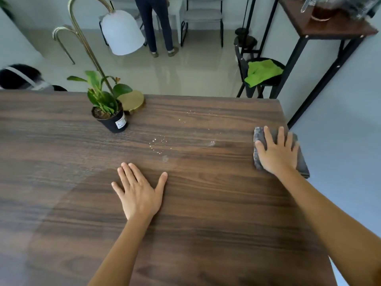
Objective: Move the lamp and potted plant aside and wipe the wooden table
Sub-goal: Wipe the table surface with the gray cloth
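Note:
A dark wooden table [195, 203] fills the view. Near its far edge stands a potted plant [109, 112] in a black pot, touching the round gold base of a lamp [132, 102] whose curved brass stem carries a white shade beyond the table. Small crumbs and smudges [162, 145] dot the middle of the table. My left hand [140, 193] lies flat on the wood, fingers spread, holding nothing. My right hand [278, 153] presses flat on a folded grey cloth [259, 139] at the table's right edge.
Beyond the far edge a person's legs [158, 27] stand by chairs. A black stool [266, 79] with a green cloth sits at the right, next to a dark shelf unit [321, 25]. Another person's head [18, 77] shows at the far left edge.

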Tool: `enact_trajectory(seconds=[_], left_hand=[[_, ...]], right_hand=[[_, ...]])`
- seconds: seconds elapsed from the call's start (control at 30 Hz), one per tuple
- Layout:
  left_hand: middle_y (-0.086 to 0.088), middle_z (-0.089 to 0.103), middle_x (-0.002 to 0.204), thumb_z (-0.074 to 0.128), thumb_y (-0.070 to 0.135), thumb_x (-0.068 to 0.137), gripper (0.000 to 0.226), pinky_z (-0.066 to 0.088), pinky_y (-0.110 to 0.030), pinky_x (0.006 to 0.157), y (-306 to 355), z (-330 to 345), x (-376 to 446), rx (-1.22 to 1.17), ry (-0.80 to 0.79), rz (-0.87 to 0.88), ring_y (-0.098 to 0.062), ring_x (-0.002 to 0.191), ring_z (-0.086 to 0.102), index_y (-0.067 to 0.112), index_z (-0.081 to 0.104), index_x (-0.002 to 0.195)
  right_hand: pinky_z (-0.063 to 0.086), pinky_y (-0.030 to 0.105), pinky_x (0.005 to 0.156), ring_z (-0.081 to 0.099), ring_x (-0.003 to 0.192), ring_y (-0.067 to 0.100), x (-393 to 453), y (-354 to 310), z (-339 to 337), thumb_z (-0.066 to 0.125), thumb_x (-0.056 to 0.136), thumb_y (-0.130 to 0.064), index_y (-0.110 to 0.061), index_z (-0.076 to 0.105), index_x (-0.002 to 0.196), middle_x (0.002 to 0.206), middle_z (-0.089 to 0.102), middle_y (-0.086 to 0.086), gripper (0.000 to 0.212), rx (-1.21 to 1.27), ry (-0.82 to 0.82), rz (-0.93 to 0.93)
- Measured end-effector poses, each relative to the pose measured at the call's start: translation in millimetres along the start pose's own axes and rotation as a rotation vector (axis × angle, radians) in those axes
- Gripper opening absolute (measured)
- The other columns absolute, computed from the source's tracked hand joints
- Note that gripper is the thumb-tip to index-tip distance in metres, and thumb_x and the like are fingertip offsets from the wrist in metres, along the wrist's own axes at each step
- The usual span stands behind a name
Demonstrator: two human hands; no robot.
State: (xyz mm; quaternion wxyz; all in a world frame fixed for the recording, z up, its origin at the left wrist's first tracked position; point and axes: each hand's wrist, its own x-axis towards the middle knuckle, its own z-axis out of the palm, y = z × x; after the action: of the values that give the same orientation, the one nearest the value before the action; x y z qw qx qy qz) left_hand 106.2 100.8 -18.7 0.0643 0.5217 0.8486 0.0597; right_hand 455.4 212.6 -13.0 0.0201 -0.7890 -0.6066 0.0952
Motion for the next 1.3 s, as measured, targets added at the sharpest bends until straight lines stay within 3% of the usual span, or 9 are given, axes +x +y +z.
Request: enact_trajectory(seconds=[0.1,0.2,0.33,0.5,0.67,0.87,0.97,1.13,1.3], left_hand=[[-0.017,0.003,0.159,0.016,0.079,0.08,0.106,0.005,-0.054,0.116,0,-1,0,0.017,0.008,-0.006,-0.028,0.147,-0.002,-0.001,0.002,0.148],[-0.016,0.003,0.159,0.015,0.078,0.081,0.103,0.006,-0.054,0.116,-2,0,0,0.02,0.014,0.0,-0.027,0.147,-0.002,0.0,0.003,0.148],[-0.016,0.006,0.159,0.01,0.075,0.082,0.099,0.01,-0.055,0.116,-6,5,2,0.015,0.033,0.015,-0.027,0.147,0.001,0.001,0.006,0.149],[-0.019,0.012,0.158,0.013,0.074,0.082,0.099,0.013,-0.058,0.113,-5,11,4,0.033,0.034,0.018,-0.03,0.147,0.007,-0.001,0.011,0.148],[-0.02,0.015,0.157,0.016,0.073,0.082,0.099,0.015,-0.059,0.112,-2,7,5,0.053,0.014,0.008,-0.031,0.146,0.01,-0.002,0.014,0.147],[-0.015,0.009,0.159,0.01,0.077,0.079,0.102,0.012,-0.055,0.115,-3,8,4,0.066,0.009,0.001,-0.025,0.147,0.003,0.003,0.009,0.149],[-0.016,0.013,0.159,0.012,0.077,0.077,0.102,0.015,-0.057,0.113,-4,9,5,0.057,0.021,0.004,-0.026,0.147,0.008,0.003,0.014,0.148],[-0.02,0.023,0.155,0.02,0.074,0.078,0.1,0.02,-0.062,0.109,0,9,6,0.042,0.044,-0.005,-0.032,0.144,0.018,-0.001,0.025,0.144],[-0.022,0.022,0.155,0.02,0.073,0.08,0.099,0.019,-0.063,0.108,-2,9,6,0.033,0.028,0.007,-0.033,0.144,0.017,-0.002,0.024,0.144]], right_hand=[[-0.002,0.056,0.118,-0.008,0.148,0.036,52,-90,7,0.013,0.098,-0.056,-0.032,0.001,0.155,0.163,-0.008,0.011,0.063,0.022,-0.05,-0.049],[-0.003,0.053,0.119,-0.008,0.149,0.035,18,-163,24,0.015,0.098,-0.055,-0.032,0.003,0.155,0.163,-0.006,0.011,0.062,0.005,-0.076,-0.327],[0.008,0.049,0.121,0.001,0.15,0.027,-72,-110,30,0.016,0.097,-0.058,-0.038,0.012,0.153,0.164,0.005,0.003,0.06,0.006,-0.1,-0.738],[0.009,0.05,0.12,0.004,0.15,0.03,-3,10,9,-0.001,0.09,-0.068,-0.041,0.005,0.153,0.164,0.006,0.005,0.069,-0.075,-0.012,-0.323],[0.001,0.057,0.118,-0.004,0.148,0.037,127,-66,-2,0.009,0.095,-0.06,-0.033,0.003,0.154,0.163,-0.003,0.013,0.064,0.002,0.019,-0.046],[-0.005,0.053,0.118,-0.007,0.148,0.036,128,-209,14,0.016,0.098,-0.055,-0.034,0.005,0.154,0.164,-0.003,0.011,0.061,0.031,-0.112,-0.366],[-0.003,0.05,0.12,-0.003,0.149,0.031,139,-176,5,0.015,0.097,-0.058,-0.038,0.007,0.153,0.164,0.0,0.007,0.06,0.017,-0.141,-0.466],[0.002,0.051,0.12,0.004,0.149,0.034,187,-49,-14,0.014,0.096,-0.059,-0.027,0.015,0.154,0.162,0.01,0.015,0.066,0.035,-0.004,-0.056],[0.006,0.049,0.12,0.001,0.148,0.034,168,-9,-12,0.015,0.099,-0.053,-0.02,0.008,0.155,0.162,0.003,0.017,0.065,0.065,0.008,-0.014]])
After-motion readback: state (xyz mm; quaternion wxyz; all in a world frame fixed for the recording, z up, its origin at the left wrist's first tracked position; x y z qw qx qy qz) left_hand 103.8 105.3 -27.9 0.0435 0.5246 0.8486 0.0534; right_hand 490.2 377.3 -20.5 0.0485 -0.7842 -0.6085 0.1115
